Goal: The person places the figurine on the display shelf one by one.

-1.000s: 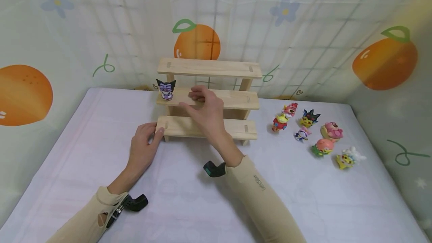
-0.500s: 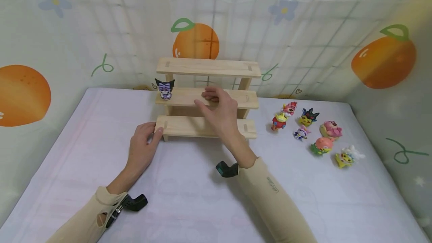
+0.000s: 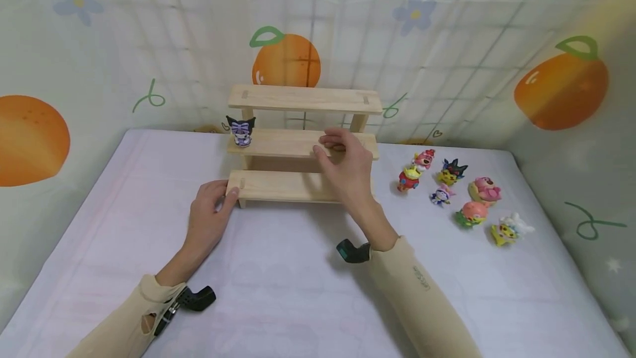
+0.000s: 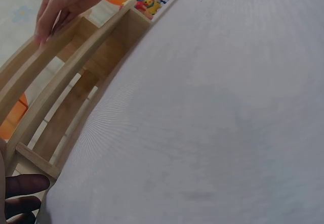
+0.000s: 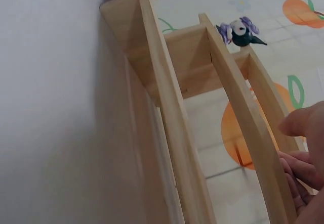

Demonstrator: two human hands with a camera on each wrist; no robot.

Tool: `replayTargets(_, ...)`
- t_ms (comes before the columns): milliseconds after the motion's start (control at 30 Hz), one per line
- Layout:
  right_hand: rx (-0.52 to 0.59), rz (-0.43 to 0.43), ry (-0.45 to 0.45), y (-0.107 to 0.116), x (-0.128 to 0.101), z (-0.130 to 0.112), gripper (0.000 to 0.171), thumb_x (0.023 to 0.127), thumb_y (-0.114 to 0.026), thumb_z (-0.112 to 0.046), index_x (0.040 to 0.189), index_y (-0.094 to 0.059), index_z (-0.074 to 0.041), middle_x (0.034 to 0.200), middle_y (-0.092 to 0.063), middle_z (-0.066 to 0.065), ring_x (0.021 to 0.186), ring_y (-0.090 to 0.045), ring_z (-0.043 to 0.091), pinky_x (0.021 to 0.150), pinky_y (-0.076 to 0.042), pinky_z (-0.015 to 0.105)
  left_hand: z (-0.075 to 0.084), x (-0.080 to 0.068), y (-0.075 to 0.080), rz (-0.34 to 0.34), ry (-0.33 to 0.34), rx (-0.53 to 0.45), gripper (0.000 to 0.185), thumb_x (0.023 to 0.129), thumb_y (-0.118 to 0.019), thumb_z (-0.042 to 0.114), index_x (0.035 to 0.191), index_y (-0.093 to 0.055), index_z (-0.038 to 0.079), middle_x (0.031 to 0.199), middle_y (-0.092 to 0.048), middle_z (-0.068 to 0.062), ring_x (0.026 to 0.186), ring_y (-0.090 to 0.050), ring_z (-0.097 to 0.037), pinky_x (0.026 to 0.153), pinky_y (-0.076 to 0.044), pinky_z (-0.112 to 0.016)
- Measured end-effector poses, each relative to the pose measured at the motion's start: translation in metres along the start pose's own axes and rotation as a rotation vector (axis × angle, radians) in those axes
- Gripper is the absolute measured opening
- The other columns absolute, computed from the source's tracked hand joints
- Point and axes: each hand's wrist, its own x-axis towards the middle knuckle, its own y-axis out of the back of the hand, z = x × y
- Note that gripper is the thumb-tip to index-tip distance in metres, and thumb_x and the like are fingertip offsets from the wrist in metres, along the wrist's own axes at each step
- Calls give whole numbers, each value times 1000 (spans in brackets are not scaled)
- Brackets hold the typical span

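Observation:
A three-tier wooden display stand (image 3: 288,187) stands at the back of the table. My left hand (image 3: 211,217) holds its left end, with the thumb on top of the lowest board and the fingers beside the end panel; in the left wrist view those fingers (image 4: 28,184) show dark next to the wood. A small purple and black figurine (image 3: 242,131) stands upright at the left of the middle board. My right hand (image 3: 350,170) is over the right part of that board, fingers loosely bent and nothing seen between them. Whether its fingertips touch the board I cannot tell.
Several small figurines lie or stand on the table right of the stand, among them a red-and-yellow one (image 3: 409,178), a pink bear (image 3: 485,190) and a yellow one with a white top (image 3: 508,231). A printed cloth (image 3: 199,43) hangs behind the table.
My right hand has moved rightward along the middle board, away from the purple and black figurine. My left hand has stayed at the stand's left end, and the figurines have not moved.

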Motion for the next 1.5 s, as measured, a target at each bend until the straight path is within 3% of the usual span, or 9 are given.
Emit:
replayTargets(200, -12, 24, -1, 17, -3, 10, 33, 93, -80, -11, 121, -67, 1, 107, -79, 12, 96, -75, 24, 93, -59, 38, -1, 0, 2, 6, -3, 7, 41, 109, -57, 34, 112, -76, -2, 133, -69, -15, 138, -53, -32, 117, -40, -55)
replayTargets(367, -49, 53, -55, 32, -2, 17, 33, 95, -79, -15, 122, -67, -2, 107, -80, 10, 95, -75, 23, 92, -59, 39, -1, -1, 2, 7, 6, -1, 40, 109, -58, 34, 111, -76, -2, 134, -68, -15, 137, -53, -32, 116, -40, -55)
replayTargets(667, -106, 114, -67, 57, -6, 27, 29, 95, -78, -14, 120, -69, -2, 105, -81, 10, 94, -75, 24, 86, -52, 27, 2, -2, -1, -1, 7, -20, 39, 109, -58, 34, 107, -76, -1, 133, -68, -14, 137, -53, -31, 116, -40, -54)
replayTargets(933, -153, 181, -134, 89, -11, 43, 33, 97, -75, -12, 128, -66, -4, 113, -80, 11, 101, -74, 26, 93, -56, 38, 2, 0, -1, 0, 2, -16, 39, 108, -59, 33, 109, -76, -2, 133, -68, -15, 137, -53, -31, 115, -41, -55)
replayTargets(1100, -178, 211, -187, 110, -15, 53, 33, 97, -75, -15, 128, -67, -5, 116, -79, 8, 103, -73, 23, 91, -52, 26, 3, -1, -1, -4, 13, -15, 40, 108, -59, 33, 112, -76, -3, 134, -68, -16, 137, -52, -31, 116, -41, -55)
replayTargets(1400, -259, 151, -304, 127, -32, 67, 39, 99, -74, -28, 130, -65, -7, 121, -76, 10, 108, -71, 29, 89, -46, 14, 2, 0, 0, 1, 1, -7, 40, 108, -59, 33, 110, -76, -3, 133, -68, -16, 136, -53, -32, 115, -41, -54)
replayTargets(1500, -269, 126, -292, 127, -34, 72, 38, 98, -76, -25, 128, -66, -4, 119, -76, 12, 107, -71, 31, 95, -53, 23, 2, -1, 0, -2, 2, -11, 40, 108, -59, 33, 109, -76, -3, 133, -68, -17, 136, -53, -32, 115, -41, -55)
